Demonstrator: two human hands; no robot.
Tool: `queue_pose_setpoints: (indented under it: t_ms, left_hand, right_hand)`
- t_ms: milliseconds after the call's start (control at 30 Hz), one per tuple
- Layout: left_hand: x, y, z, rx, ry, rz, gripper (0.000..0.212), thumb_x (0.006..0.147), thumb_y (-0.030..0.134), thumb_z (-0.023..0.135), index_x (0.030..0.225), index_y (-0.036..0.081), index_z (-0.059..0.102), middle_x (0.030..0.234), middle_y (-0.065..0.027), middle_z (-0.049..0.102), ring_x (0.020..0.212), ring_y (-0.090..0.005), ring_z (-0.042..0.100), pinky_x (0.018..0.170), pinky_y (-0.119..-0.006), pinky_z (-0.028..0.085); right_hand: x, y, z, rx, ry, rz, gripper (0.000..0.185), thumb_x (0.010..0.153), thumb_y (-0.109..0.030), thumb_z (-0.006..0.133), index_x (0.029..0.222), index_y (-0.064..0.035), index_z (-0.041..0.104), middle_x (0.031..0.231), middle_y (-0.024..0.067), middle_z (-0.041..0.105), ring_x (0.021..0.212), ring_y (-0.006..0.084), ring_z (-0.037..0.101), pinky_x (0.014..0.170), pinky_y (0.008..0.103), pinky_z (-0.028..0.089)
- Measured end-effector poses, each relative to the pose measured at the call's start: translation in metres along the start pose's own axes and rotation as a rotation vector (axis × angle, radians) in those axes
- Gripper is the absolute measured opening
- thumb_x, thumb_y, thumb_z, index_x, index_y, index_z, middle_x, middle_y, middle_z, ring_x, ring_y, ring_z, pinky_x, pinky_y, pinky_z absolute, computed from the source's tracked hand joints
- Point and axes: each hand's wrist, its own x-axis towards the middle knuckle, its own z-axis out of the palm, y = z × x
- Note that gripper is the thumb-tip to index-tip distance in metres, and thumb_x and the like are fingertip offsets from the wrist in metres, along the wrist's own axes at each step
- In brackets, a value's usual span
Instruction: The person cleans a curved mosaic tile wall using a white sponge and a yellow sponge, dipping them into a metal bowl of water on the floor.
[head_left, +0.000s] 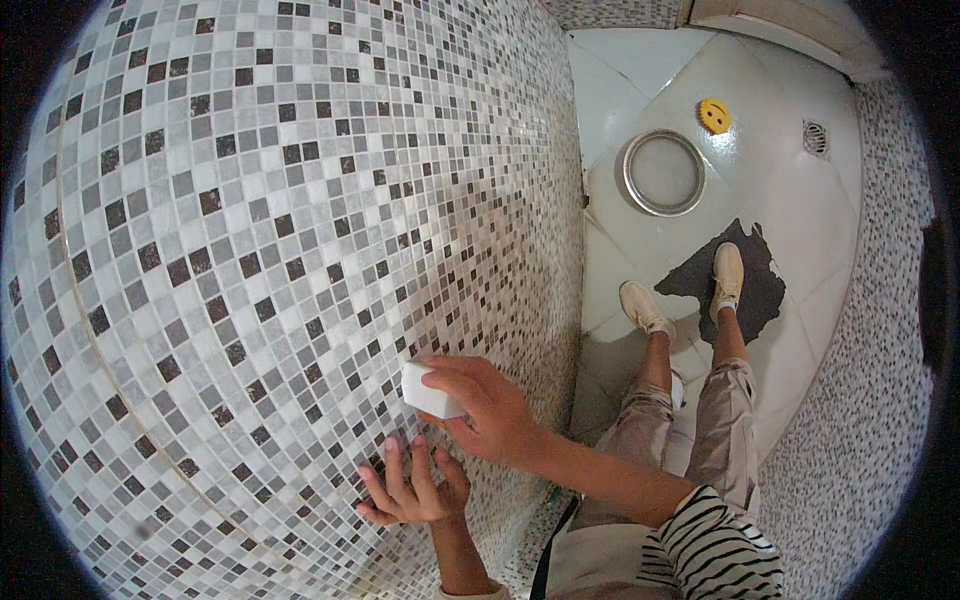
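A white sponge-like block (431, 391) with an orange part at its lower edge is gripped in my right hand (491, 412). It is held against the mosaic-tiled wall (300, 225), which has small white, grey and dark squares. My fingers wrap over its right end and hide part of it. Below and to the left of it is my left hand (420, 487), fingers spread and holding nothing. Its fingertips are at the wall; whether they touch the tiles I cannot tell.
A round metal basin (701, 191) stands on the pale tiled floor (802, 232). Beyond it lies a yellow smiley-face scrubber (715, 116). A floor drain (815, 139) is near the right wall. My right shoe (727, 274) is on a ragged dark patch (757, 300).
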Motion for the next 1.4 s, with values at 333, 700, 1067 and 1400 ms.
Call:
queue_pose_setpoints:
  t_ms: [333, 700, 1067, 1400]
  left_hand:
    - [-0.004, -0.003, 0.002, -0.081, 0.042, 0.004, 0.023, 0.091, 0.036, 0.059, 0.088, 0.016, 0.069, 0.104, -0.0013, 0.067, 0.121, -0.0283, 0.050, 0.113, -0.049, 0.010]
    - [-0.005, -0.001, 0.002, -0.095, 0.021, -0.038, 0.022, 0.086, 0.037, 0.060, 0.083, 0.019, 0.072, 0.099, 0.0031, 0.069, 0.114, -0.0238, 0.052, 0.113, -0.046, 0.011]
    - [-0.007, -0.003, 0.003, -0.129, 0.036, -0.036, 0.022, 0.086, 0.037, 0.060, 0.082, 0.018, 0.072, 0.099, 0.0027, 0.069, 0.112, -0.0231, 0.053, 0.113, -0.043, 0.011]
    - [-0.003, 0.001, 0.002, -0.102, 0.054, -0.024, 0.022, 0.086, 0.037, 0.060, 0.082, 0.017, 0.070, 0.097, 0.0026, 0.069, 0.111, -0.0230, 0.055, 0.112, -0.044, 0.014]
  right_hand:
    - [0.011, 0.003, 0.002, -0.037, 0.016, -0.011, 0.042, 0.076, -0.009, 0.073, 0.113, -0.0052, 0.055, 0.108, 0.0137, 0.062, 0.098, 0.0326, 0.062, 0.084, 0.0395, 0.050]
    - [0.046, -0.010, 0.002, 0.073, 0.026, 0.054, 0.040, 0.078, -0.009, 0.069, 0.115, -0.0051, 0.054, 0.113, 0.0160, 0.058, 0.103, 0.0354, 0.057, 0.090, 0.0449, 0.045]
    - [0.036, -0.032, 0.011, 0.092, 0.137, 0.279, 0.045, 0.079, -0.016, 0.074, 0.117, -0.0041, 0.054, 0.107, 0.0147, 0.063, 0.093, 0.0266, 0.065, 0.079, 0.0361, 0.052]
    - [0.014, -0.014, 0.002, 0.037, 0.124, 0.511, 0.045, 0.078, -0.016, 0.075, 0.116, -0.0035, 0.054, 0.103, 0.0138, 0.064, 0.089, 0.0227, 0.065, 0.076, 0.0344, 0.052]
